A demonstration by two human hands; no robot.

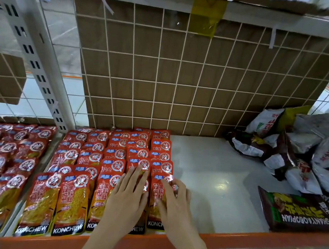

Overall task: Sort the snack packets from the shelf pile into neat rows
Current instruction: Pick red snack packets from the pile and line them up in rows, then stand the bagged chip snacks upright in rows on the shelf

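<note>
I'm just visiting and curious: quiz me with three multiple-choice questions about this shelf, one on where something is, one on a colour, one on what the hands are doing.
1. Where is the loose pile of mixed packets?
A. back right of the shelf
B. front left
C. on the floor

2. What colour is the shelf's front edge?
A. blue
B. orange
C. green

3. What state are the two hands in?
A. both lifting a dark packet
B. away from the shelf
C. open, resting on the front red packets

Answers:
1. A: the jumble sits by the wire grid at far right.
2. B: the lip under the rows is orange.
3. C: the left hand and right hand lie flat, fingers spread, on the red packets.
</note>
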